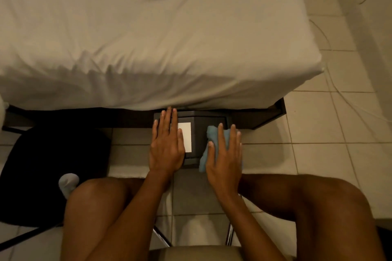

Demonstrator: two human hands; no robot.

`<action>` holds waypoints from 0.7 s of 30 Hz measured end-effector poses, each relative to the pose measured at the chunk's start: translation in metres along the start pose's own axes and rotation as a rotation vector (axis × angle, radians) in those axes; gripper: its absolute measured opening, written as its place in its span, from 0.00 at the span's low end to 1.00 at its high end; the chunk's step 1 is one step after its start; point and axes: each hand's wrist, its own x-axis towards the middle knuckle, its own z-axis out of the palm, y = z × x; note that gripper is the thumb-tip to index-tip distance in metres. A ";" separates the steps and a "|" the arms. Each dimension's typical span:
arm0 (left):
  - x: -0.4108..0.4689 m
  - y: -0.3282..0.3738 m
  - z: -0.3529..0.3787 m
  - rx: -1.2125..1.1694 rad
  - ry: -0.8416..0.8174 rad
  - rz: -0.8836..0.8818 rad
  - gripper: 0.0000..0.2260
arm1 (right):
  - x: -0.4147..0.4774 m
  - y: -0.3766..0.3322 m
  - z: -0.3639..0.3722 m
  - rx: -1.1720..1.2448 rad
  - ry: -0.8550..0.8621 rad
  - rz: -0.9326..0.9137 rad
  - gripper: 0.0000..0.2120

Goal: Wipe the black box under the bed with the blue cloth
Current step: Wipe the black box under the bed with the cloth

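A: Which surface is being worked on here?

B: The black box (199, 133) is sitting on the tiled floor (318, 133) at the bed's near edge — its far end is tucked under the overhanging white sheet of the bed (148, 38), while its near end is projecting out toward the seated person. A white label (185, 136) is lying on its top face.

A: What are the two hands doing?

B: The left hand (166, 146) is lying flat and open on the left part of the box top, fingers extended toward the bed and covering the label's left edge; it is grasping nothing. The right hand (224, 154) is pressing palm-down on the blue cloth (212, 144), fingers spread and not curled into a fist, so the cloth is being pinned rather than gripped.

A: And where is the cloth lying?

B: It is draped over the right side of the box, bunched beneath the palm — one end is showing beyond the fingertips, the other is hanging down past the box's near right corner.

A: What else is framing the scene?

B: The person's bare knees are flanking the forearms, and a black chair (48, 171) is standing to the left, with a pale sock (67, 183) resting on its seat edge.
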 end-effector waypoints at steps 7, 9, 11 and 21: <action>0.002 0.001 0.001 0.043 -0.032 0.003 0.27 | 0.049 -0.002 0.000 0.055 0.020 0.073 0.28; 0.001 0.001 0.001 0.042 -0.038 -0.003 0.27 | 0.026 -0.005 0.001 0.030 0.038 0.098 0.28; 0.001 0.001 0.001 0.029 -0.046 -0.005 0.27 | -0.008 -0.006 0.004 -0.045 -0.005 0.011 0.28; 0.001 0.002 -0.001 0.012 -0.051 -0.009 0.27 | -0.005 -0.010 0.008 -0.015 -0.015 -0.031 0.29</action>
